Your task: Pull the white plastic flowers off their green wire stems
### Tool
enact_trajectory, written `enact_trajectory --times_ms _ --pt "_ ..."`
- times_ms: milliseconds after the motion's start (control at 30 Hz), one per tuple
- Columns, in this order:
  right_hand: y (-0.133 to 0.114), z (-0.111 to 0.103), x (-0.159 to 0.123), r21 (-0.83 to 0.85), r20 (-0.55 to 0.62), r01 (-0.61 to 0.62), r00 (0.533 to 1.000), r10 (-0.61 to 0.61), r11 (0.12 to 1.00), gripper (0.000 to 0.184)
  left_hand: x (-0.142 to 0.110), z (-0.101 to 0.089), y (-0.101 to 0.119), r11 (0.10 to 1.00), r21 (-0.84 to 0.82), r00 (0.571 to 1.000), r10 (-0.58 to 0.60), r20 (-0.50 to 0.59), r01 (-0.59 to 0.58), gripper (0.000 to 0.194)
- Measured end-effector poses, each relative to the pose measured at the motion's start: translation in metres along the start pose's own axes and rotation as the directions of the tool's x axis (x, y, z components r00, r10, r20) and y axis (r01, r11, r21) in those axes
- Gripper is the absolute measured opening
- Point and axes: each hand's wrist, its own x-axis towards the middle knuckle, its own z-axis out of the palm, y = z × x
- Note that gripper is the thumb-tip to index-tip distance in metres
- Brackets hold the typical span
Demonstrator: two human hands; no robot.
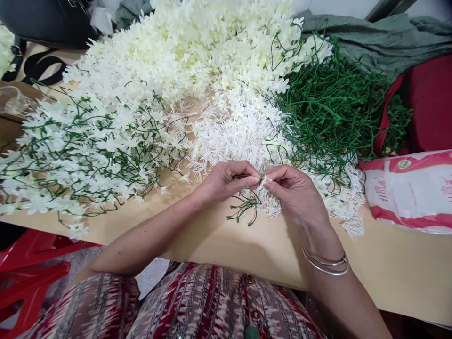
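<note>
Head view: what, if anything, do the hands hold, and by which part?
The left hand pinches a green stem, apparently near its end; the right hand, a white flower, exact part hidden.

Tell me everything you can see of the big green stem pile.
The pile of green stems is a loose, tangled heap of thin, plastic-looking pieces, many with small branching tips. It lies on the table at the right, its left edge meeting the white flowers. A grey-green cloth borders its far side, and a red strap crosses its right part.
</note>
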Motion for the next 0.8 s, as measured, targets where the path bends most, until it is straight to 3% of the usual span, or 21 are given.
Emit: enact_trajectory --times_ms 267,400,500,600,700,800 --pt "0.003 0.005 0.001 -0.02 -0.044 0.027 0.999 -0.028 0.999 0.02 0.001 0.002 -0.006 0.998 0.059 1.0 0.026 -0.016 -0.025 0.022" --pt "0.0 0.003 0.001 -0.021 -0.056 0.038 0.998 -0.039 0.999 0.018 0.003 0.007 0.004 0.993 0.096 0.996 0.077 -0.042 -0.073 0.021" --pt "-0.005 -0.004 0.0 -0.069 -0.125 0.101 0.986 -0.109 0.992 0.013 0.002 0.004 0.015 0.973 0.191 0.982 0.156 -0.109 -0.133 0.021" --pt "-0.013 -0.01 -0.002 -0.214 -0.184 0.174 0.959 -0.214 0.961 0.009 0.0 -0.004 0.019 0.962 0.239 0.95 0.194 -0.246 -0.134 0.028" --pt "-0.02 -0.015 -0.006 -0.414 -0.108 0.22 0.952 -0.287 0.883 0.004 -0.001 -0.011 0.017 0.943 0.312 0.921 0.22 -0.322 -0.116 0.042" --pt "-0.021 -0.02 -0.009 -0.561 0.088 0.265 0.961 -0.262 0.784 0.007 0.0 -0.013 0.015 0.905 0.404 0.889 0.291 -0.354 -0.135 0.041"
